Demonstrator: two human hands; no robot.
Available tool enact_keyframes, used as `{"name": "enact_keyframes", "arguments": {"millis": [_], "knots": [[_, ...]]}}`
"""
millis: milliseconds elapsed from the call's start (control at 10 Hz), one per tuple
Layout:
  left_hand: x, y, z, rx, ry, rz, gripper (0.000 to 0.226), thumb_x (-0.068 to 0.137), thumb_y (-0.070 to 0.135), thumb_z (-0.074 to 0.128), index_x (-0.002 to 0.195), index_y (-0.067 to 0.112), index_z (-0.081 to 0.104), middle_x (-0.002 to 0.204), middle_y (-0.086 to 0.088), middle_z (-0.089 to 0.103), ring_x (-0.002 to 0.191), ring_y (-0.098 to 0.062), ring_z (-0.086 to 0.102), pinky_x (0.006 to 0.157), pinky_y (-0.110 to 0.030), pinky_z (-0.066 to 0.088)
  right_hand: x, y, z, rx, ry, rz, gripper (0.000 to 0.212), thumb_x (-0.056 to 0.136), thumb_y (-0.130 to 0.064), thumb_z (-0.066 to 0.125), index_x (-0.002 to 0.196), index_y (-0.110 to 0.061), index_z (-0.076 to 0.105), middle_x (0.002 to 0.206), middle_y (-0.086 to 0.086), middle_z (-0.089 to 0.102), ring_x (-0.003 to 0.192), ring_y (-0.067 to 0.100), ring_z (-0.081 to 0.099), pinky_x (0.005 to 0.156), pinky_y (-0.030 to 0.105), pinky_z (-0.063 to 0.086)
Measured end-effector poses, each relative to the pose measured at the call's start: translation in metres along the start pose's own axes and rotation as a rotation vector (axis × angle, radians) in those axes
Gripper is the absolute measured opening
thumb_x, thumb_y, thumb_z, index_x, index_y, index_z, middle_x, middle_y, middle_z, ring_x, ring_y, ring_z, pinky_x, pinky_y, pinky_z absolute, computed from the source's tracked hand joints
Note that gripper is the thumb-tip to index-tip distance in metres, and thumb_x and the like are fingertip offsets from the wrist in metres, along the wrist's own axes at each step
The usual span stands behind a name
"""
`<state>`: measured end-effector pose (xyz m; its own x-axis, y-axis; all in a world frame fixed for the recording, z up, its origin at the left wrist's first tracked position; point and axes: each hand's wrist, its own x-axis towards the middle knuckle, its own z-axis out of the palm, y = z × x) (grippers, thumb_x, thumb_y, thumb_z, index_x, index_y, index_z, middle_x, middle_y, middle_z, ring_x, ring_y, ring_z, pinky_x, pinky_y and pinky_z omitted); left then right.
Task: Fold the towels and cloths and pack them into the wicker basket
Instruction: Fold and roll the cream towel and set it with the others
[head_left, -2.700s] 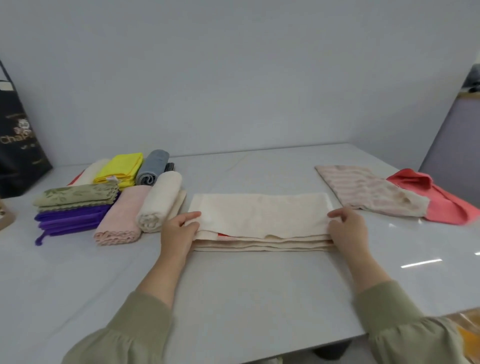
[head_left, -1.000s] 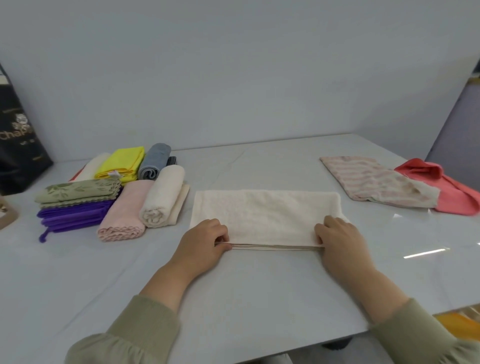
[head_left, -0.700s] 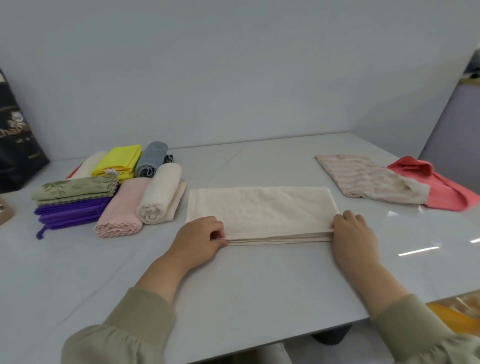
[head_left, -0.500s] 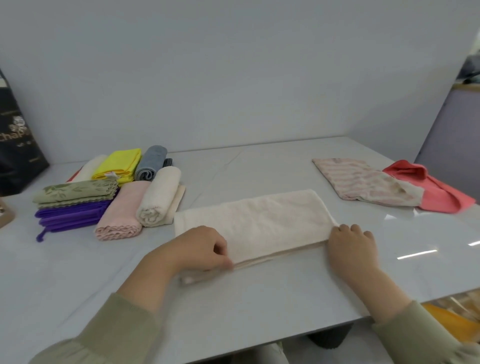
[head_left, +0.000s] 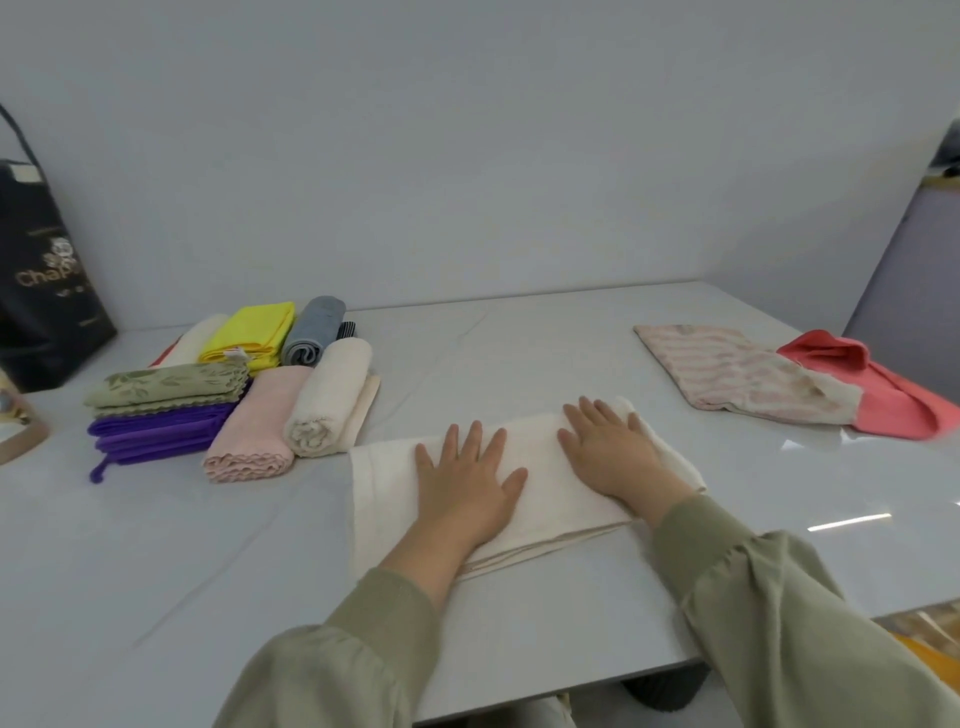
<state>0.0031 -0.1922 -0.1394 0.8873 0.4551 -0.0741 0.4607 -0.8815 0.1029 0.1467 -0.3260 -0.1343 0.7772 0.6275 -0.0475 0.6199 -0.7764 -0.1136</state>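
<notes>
- Cream towel (head_left: 382, 493), folded into a long strip, lies askew on the glossy white table (head_left: 519, 353), its left end nearer than its right.
- Left hand (head_left: 467, 483) and right hand (head_left: 608, 452) both lie flat on it side by side, fingers straight and spread, pressing and gripping nothing.
- Along the near edge the layers show as separate, slightly offset lines. Pressing probably won't square them, and another fold over that could lock in a lopsided bundle.
- The tabletop looks slick, so a sideways smoothing push could slide the whole strip rather than flatten it, or ruck up the lower layers.
- Its far left corner sits just beside the rolled cream towel (head_left: 327, 410) and the pink towel (head_left: 260, 431). A sweep that way might nudge the finished pile.
- The striped cloth (head_left: 727, 374) and coral cloth (head_left: 883, 395) lie unfolded at the far right, the coral one near the table's edge, where a careless tug could drag it off.
- The wicker basket is not plainly in view, so fit cannot be judged. A loose, bulky fold may pack badly.
</notes>
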Motion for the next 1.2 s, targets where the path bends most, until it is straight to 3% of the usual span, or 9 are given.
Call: {"name": "enact_keyframes", "arguments": {"millis": [100,200,300,400,500,700,900,1000,1200], "knots": [[-0.001,0.000,-0.002,0.018,-0.017,-0.014,0.066,0.094,0.064,0.011,0.151,0.036,-0.003,0.160,0.006,-0.010,0.147,-0.021,-0.014,0.115,-0.058,-0.006,0.005,0.020,-0.007,0.039,-0.038,0.126,0.059,0.100,-0.046,0.014,0.153,-0.021,0.005,0.161,-0.002,-0.001,0.148,0.018,0.002,0.118,0.051,0.003],[0.000,-0.005,-0.005,0.024,-0.040,0.031,0.064,0.095,0.063,0.012,0.151,0.038,-0.004,0.160,0.006,-0.012,0.147,-0.020,-0.015,0.115,-0.058,-0.006,0.007,0.030,-0.012,0.131,-0.049,0.168,0.055,0.100,-0.042,0.022,0.148,-0.015,0.024,0.156,0.004,0.023,0.142,0.023,0.022,0.114,0.047,0.018],[0.003,-0.018,-0.009,0.020,-0.070,0.112,0.061,0.096,0.061,0.016,0.150,0.041,-0.004,0.160,0.008,-0.014,0.146,-0.018,-0.016,0.115,-0.057,-0.007,0.009,0.044,-0.024,0.407,0.035,0.183,0.038,0.101,-0.020,0.030,0.129,-0.009,0.053,0.135,0.012,0.052,0.120,0.028,0.049,0.100,0.034,0.039],[0.003,-0.028,-0.009,0.004,-0.071,0.135,0.061,0.096,0.061,0.018,0.150,0.041,-0.004,0.160,0.010,-0.013,0.146,-0.016,-0.016,0.115,-0.055,-0.008,0.001,0.068,-0.030,0.984,0.018,0.204,0.039,0.094,0.009,0.034,0.113,-0.010,0.063,0.116,0.013,0.061,0.102,0.025,0.056,0.086,0.027,0.046],[0.001,-0.030,-0.006,0.000,-0.045,0.136,0.062,0.096,0.062,0.018,0.150,0.041,-0.003,0.160,0.010,-0.012,0.146,-0.015,-0.015,0.115,-0.054,-0.008,-0.006,0.086,-0.022,0.966,-0.002,0.048,0.048,0.088,0.016,0.044,0.117,-0.018,0.061,0.122,0.005,0.063,0.114,0.019,0.058,0.106,0.035,0.041],[0.001,-0.029,-0.006,-0.005,-0.039,0.144,0.062,0.096,0.061,0.018,0.151,0.041,-0.002,0.160,0.010,-0.011,0.146,-0.015,-0.014,0.116,-0.054,-0.008,-0.002,0.067,-0.023,0.815,0.076,-0.003,0.037,0.088,0.001,0.055,0.114,-0.020,0.068,0.109,-0.008,0.064,0.102,0.009,0.059,0.090,0.019,0.040],[0.001,-0.031,-0.005,-0.011,-0.038,0.143,0.061,0.096,0.061,0.019,0.150,0.041,-0.002,0.160,0.010,-0.011,0.146,-0.014,-0.014,0.116,-0.053,-0.007,0.009,0.059,-0.016,0.783,0.250,0.055,0.025,0.083,0.005,0.056,0.080,-0.013,0.073,0.081,0.001,0.070,0.081,0.014,0.062,0.074,0.023,0.043],[0.001,-0.032,-0.006,-0.012,-0.040,0.150,0.061,0.096,0.060,0.019,0.150,0.042,-0.002,0.160,0.012,-0.011,0.146,-0.013,-0.013,0.117,-0.053,-0.007,0.010,0.063,-0.017,0.812,0.343,0.113,0.024,0.081,0.003,0.058,0.076,-0.015,0.072,0.075,-0.003,0.068,0.076,0.013,0.061,0.071,0.023,0.042],[0.001,-0.030,-0.006,0.003,-0.037,0.125,0.061,0.096,0.061,0.016,0.150,0.042,-0.005,0.160,0.011,-0.012,0.146,-0.015,-0.014,0.116,-0.054,-0.007,0.021,0.065,-0.011,0.754,0.364,0.147,0.024,0.086,0.002,0.052,0.092,-0.005,0.074,0.092,0.010,0.071,0.088,0.023,0.064,0.077,0.024,0.043]]}}
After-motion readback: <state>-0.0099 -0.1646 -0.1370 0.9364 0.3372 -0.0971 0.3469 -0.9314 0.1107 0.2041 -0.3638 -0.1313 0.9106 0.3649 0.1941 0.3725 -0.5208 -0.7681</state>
